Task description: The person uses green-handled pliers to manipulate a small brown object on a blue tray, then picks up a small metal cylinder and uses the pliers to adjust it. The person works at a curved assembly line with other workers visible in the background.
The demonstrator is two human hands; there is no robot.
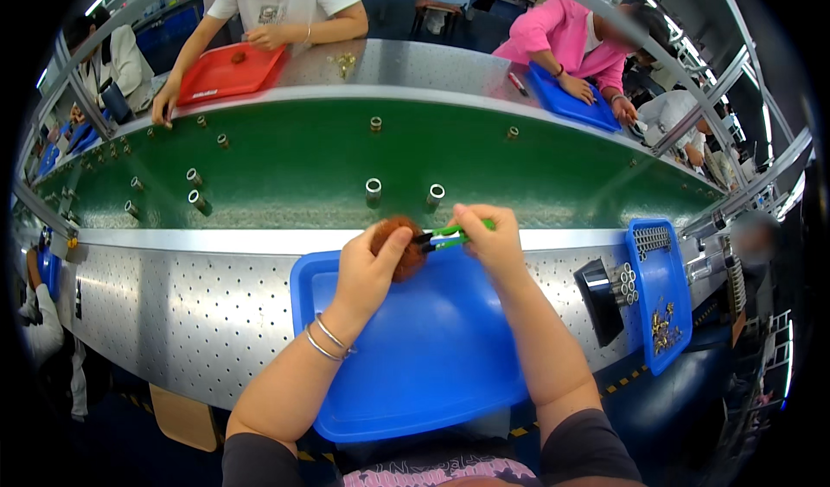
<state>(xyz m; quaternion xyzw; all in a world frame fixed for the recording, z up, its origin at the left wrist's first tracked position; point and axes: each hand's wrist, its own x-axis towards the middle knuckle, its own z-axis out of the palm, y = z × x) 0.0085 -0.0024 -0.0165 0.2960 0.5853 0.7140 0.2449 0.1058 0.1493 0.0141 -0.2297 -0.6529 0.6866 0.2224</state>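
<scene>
My left hand (pixel 367 267) is closed around a round reddish-brown bundle (pixel 399 249) that looks like a coil of fine copper wire. Fingers of my right hand (pixel 490 236) grip small pliers (pixel 451 230) with green handles and a black head. The pliers' head meets the right side of the bundle; its tips are hard to make out there. Both hands are above the far edge of a large blue tray (pixel 415 357) in front of me. Just beyond them, two metal rings or short tubes, a left one (pixel 373 188) and a right one (pixel 436 195), stand on a green conveyor belt (pixel 294 167).
More small metal cylinders (pixel 196 198) stand along the belt. At right, a black holder (pixel 598 301) with several tubes sits beside a blue tray (pixel 661 271) of springs and brass-coloured parts. Co-workers sit across the belt, with a red tray (pixel 229 76) and another blue tray (pixel 571 98).
</scene>
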